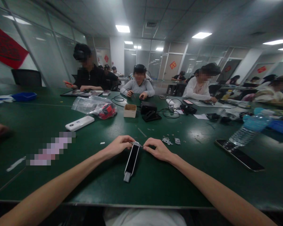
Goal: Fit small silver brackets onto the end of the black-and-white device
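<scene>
A long, narrow device with a white frame and a black face (132, 158) lies slantwise on the green table, a grey block at its near end. My left hand (119, 146) is closed, thumb and fingertips pinching at the left of the device's far end. On the other side, my right hand (158, 148) is closed in a pinch around something small and dark that touches the far end; its kind is too small to make out. Small metal plates (166, 140) and several tiny parts lie just beyond my right hand.
Left of my hands are a white oblong case (80, 123) and a blurred-out flat item (52, 149). Farther back stand a small open box (130, 111) and a plastic bag (91, 106). At right, a water bottle (246, 130) stands by a phone (240, 155). Co-workers sit across the table.
</scene>
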The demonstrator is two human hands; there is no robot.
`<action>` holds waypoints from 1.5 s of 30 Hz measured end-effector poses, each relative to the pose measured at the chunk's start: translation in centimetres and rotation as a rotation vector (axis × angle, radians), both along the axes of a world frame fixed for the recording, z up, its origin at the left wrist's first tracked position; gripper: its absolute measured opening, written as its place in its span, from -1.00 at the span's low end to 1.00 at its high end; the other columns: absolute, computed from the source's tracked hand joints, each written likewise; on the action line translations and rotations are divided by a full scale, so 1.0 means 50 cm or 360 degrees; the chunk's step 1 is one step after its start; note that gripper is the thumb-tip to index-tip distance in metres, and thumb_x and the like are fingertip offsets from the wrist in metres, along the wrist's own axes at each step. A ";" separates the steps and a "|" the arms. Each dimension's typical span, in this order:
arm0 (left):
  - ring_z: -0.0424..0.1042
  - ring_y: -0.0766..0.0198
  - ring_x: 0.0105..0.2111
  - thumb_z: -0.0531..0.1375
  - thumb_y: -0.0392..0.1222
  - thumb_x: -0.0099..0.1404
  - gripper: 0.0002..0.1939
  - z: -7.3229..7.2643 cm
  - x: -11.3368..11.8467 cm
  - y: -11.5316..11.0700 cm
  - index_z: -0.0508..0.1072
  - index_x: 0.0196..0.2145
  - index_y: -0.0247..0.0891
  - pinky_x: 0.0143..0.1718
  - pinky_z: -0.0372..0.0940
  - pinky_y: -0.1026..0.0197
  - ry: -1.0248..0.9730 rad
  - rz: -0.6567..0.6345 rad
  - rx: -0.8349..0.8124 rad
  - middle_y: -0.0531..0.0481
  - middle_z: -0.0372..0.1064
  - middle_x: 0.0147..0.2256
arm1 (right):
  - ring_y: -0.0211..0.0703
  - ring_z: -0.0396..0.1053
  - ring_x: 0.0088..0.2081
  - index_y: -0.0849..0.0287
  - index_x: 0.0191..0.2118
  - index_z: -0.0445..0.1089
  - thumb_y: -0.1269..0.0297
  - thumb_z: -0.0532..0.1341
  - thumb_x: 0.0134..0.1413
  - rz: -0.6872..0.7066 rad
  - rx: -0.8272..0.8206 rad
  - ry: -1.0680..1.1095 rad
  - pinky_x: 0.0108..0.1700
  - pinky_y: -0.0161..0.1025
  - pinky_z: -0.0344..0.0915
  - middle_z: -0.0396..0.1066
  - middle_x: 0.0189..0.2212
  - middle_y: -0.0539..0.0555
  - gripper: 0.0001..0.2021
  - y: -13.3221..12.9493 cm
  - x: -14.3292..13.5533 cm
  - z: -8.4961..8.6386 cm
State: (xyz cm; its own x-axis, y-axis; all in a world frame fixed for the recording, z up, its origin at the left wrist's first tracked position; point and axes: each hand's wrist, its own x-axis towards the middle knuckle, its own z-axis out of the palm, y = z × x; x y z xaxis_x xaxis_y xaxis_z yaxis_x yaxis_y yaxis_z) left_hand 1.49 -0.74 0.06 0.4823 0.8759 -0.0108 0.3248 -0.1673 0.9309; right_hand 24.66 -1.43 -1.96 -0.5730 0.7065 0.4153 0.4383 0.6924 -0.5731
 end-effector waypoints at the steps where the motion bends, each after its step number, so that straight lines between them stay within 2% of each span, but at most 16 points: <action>1: 0.40 0.25 -0.30 0.14 -0.26 0.15 -0.78 0.002 0.002 -0.004 0.44 -0.23 -0.36 -0.27 0.28 0.23 -0.0041 0.0011 -0.0045 -0.05 0.45 -0.28 | -0.24 0.34 -0.32 0.22 -0.33 0.44 0.32 0.17 0.13 -0.0009 -0.0011 0.0021 -0.24 -0.28 0.29 0.42 -0.36 0.06 -0.88 -0.001 0.000 0.001; 6: 0.37 0.24 -0.27 0.24 -0.03 0.14 -0.65 -0.008 0.017 -0.020 0.41 -0.21 -0.33 -0.37 0.25 0.28 -0.0098 0.0133 -0.0213 -0.07 0.40 -0.24 | -0.23 0.34 -0.34 0.23 -0.33 0.44 0.30 0.16 0.14 -0.0015 -0.0096 0.0124 -0.25 -0.28 0.28 0.41 -0.36 0.06 -0.85 -0.006 -0.004 0.008; 9: 0.37 0.26 -0.31 0.25 -0.01 0.12 -0.64 -0.020 0.023 -0.019 0.40 -0.22 -0.33 -0.41 0.22 0.31 -0.0200 0.0158 -0.0326 -0.05 0.39 -0.27 | -0.23 0.34 -0.33 0.22 -0.33 0.45 0.26 0.15 0.14 -0.0024 -0.0164 0.0174 -0.24 -0.28 0.27 0.41 -0.37 0.06 -0.82 -0.010 -0.006 0.008; 14: 0.38 0.24 -0.29 0.28 0.01 0.09 -0.61 -0.026 0.026 -0.020 0.37 -0.21 -0.30 -0.36 0.21 0.29 -0.0373 0.0142 -0.0461 -0.04 0.40 -0.28 | -0.22 0.35 -0.32 0.23 -0.35 0.46 0.20 0.15 0.13 -0.0046 -0.0384 0.0294 -0.24 -0.29 0.25 0.43 -0.39 0.05 -0.78 -0.011 -0.010 0.003; 19: 0.35 0.24 -0.29 0.27 0.01 0.10 -0.62 -0.014 0.037 -0.035 0.35 -0.23 -0.30 -0.30 0.20 0.26 -0.0352 0.0174 -0.0345 0.00 0.37 -0.30 | -0.22 0.37 -0.36 0.26 -0.36 0.47 0.14 0.18 0.08 -0.0007 -0.0668 0.0439 -0.27 -0.29 0.26 0.45 -0.42 0.05 -0.74 -0.013 -0.017 0.000; 23: 0.33 0.25 -0.31 0.25 0.00 0.10 -0.64 -0.008 0.046 -0.048 0.33 -0.25 -0.30 -0.28 0.19 0.24 -0.0249 0.0186 -0.0214 0.03 0.35 -0.32 | -0.25 0.35 -0.40 0.26 -0.37 0.48 0.15 0.18 0.07 0.0043 -0.0697 0.0460 -0.31 -0.31 0.24 0.45 -0.46 0.03 -0.74 -0.019 -0.025 0.003; 27: 0.32 0.25 -0.35 0.24 -0.01 0.11 -0.66 -0.010 0.045 -0.051 0.30 -0.28 -0.31 -0.30 0.19 0.23 -0.0188 0.0166 -0.0192 0.04 0.33 -0.38 | -0.29 0.31 -0.44 0.26 -0.38 0.49 0.17 0.19 0.07 0.0012 -0.0623 0.0367 -0.37 -0.34 0.21 0.43 -0.49 0.00 -0.76 -0.027 -0.027 0.012; 32: 0.32 0.24 -0.34 0.23 -0.04 0.10 -0.67 -0.008 0.038 -0.052 0.28 -0.26 -0.29 -0.29 0.18 0.23 -0.0085 0.0131 -0.0174 0.06 0.32 -0.38 | -0.29 0.31 -0.42 0.23 -0.38 0.49 0.20 0.20 0.07 -0.0034 -0.0374 0.0136 -0.36 -0.34 0.20 0.43 -0.46 0.01 -0.79 -0.033 -0.021 0.020; 38: 0.28 0.25 -0.33 0.20 -0.04 0.11 -0.70 0.002 0.039 -0.059 0.25 -0.29 -0.27 -0.31 0.15 0.24 0.0030 0.0043 -0.0146 0.09 0.29 -0.40 | -0.30 0.33 -0.40 0.22 -0.38 0.48 0.24 0.19 0.11 0.0124 -0.0030 -0.0067 -0.32 -0.35 0.23 0.42 -0.43 0.02 -0.81 -0.035 -0.014 0.030; 45: 0.26 0.30 -0.39 0.19 -0.09 0.09 -0.71 -0.012 0.034 -0.045 0.23 -0.29 -0.27 -0.34 0.16 0.25 0.0080 -0.0085 -0.0176 0.12 0.25 -0.43 | -0.24 0.30 -0.35 0.23 -0.34 0.49 0.26 0.16 0.14 0.0256 0.0369 -0.0498 -0.28 -0.30 0.19 0.40 -0.42 0.08 -0.80 -0.032 -0.015 0.061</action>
State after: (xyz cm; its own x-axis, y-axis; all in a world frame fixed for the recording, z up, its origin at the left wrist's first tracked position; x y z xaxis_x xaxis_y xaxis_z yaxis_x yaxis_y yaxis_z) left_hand 3.17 -2.99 -0.53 0.5246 0.8412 -0.1311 0.3647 -0.0828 0.9274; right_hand 23.90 -3.05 1.07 -0.7921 0.5062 0.3411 0.4423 0.8611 -0.2507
